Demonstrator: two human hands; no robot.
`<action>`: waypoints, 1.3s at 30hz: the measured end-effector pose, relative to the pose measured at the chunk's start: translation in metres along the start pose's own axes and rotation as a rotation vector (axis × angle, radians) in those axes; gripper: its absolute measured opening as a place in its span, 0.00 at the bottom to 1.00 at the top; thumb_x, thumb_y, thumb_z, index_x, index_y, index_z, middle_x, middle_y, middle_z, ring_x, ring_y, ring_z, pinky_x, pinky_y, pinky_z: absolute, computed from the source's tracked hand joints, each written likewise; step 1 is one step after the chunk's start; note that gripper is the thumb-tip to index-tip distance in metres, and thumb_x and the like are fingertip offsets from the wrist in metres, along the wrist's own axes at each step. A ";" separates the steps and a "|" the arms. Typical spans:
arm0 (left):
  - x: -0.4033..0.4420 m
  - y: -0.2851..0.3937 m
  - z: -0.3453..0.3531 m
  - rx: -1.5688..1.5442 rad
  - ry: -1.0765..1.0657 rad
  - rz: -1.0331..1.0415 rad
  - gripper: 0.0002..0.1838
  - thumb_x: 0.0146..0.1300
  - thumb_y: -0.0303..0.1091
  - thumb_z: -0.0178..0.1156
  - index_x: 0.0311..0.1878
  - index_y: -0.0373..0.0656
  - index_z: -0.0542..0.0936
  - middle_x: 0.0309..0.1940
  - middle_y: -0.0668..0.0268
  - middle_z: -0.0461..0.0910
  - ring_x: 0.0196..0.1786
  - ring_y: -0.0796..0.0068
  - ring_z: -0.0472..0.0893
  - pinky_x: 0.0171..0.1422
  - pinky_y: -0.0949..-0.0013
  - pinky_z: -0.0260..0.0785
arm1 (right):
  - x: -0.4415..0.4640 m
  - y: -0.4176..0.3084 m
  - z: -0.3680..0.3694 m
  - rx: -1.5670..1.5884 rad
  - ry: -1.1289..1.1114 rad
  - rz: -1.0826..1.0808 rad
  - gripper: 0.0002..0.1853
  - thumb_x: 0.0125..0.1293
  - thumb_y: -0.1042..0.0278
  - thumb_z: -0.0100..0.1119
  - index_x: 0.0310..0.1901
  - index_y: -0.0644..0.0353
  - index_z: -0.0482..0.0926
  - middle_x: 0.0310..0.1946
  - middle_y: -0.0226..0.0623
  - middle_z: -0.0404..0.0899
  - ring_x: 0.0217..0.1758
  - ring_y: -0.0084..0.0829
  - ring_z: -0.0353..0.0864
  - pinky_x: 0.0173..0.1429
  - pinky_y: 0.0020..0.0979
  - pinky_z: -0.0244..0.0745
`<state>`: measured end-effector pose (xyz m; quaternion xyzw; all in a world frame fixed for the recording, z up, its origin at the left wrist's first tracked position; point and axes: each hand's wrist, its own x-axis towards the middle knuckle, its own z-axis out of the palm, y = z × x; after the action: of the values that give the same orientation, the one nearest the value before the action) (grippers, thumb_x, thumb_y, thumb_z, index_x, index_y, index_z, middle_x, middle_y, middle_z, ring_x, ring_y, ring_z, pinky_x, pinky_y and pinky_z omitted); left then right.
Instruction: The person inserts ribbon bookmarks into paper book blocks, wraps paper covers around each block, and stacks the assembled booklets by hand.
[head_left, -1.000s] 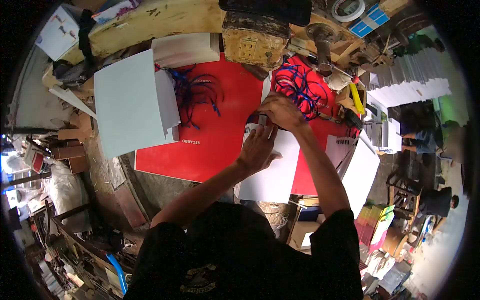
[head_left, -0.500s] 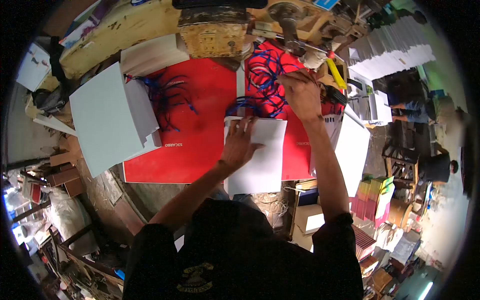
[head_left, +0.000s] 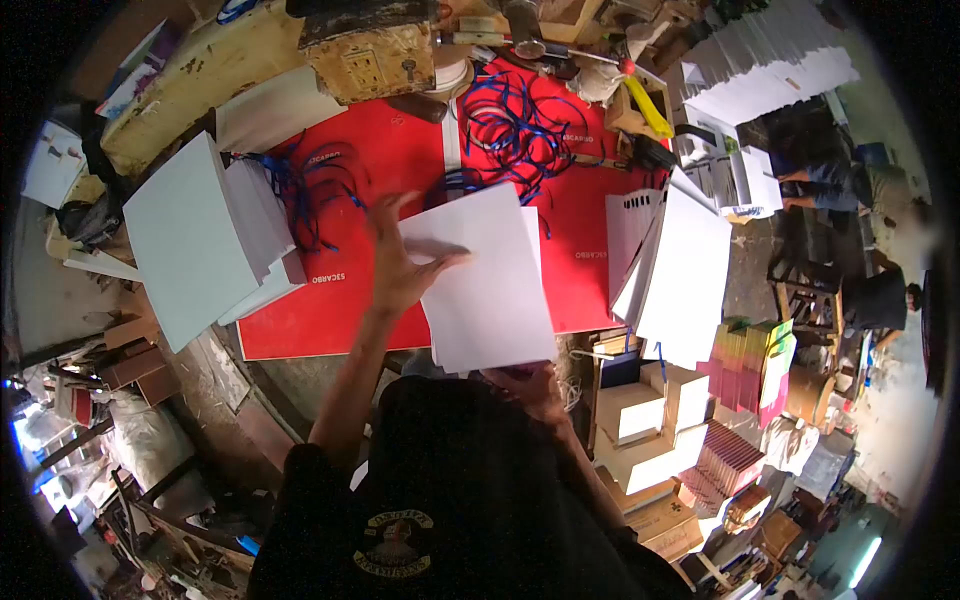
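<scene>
A white paper block (head_left: 487, 300) lies tilted at the near edge of the red table top (head_left: 340, 325). Another white edge shows from beneath it on the right. My left hand (head_left: 400, 275) is at the block's left edge, its fingers spread wide and the thumb stretched over the top sheet. At the block's near edge is my right hand (head_left: 540, 392), its fingers closed at the lower edge and partly hidden by it. Blue ribbons (head_left: 515, 125) lie in loops beyond the block.
A white stack (head_left: 195, 250) with more blue ribbons (head_left: 310, 190) stands at left. White blocks (head_left: 685, 270) lean at right. A worn wooden box (head_left: 367, 60) sits at the back. Cartons (head_left: 650, 420) are at lower right; a person (head_left: 850, 190) is farther right.
My right hand has come down from the ribbons to the block's near edge. My left hand has shifted left off the sheet's top, fingers spreading. The top block has turned askew.
</scene>
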<state>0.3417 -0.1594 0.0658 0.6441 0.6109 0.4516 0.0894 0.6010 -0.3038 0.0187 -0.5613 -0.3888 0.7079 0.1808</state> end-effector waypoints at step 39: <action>0.001 0.174 -0.092 -0.966 -0.113 -0.371 0.09 0.56 0.18 0.70 0.35 0.35 0.77 0.32 0.62 0.84 0.37 0.79 0.83 0.40 0.75 0.75 | -0.123 -0.161 -0.019 -0.083 0.555 -0.714 0.12 0.61 0.72 0.71 0.44 0.68 0.82 0.38 0.42 0.86 0.41 0.30 0.85 0.46 0.32 0.80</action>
<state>0.4002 -0.2400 0.2354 0.4335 0.4309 0.6231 0.4880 0.6270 -0.2802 0.2193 -0.5673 -0.5228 0.4079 0.4884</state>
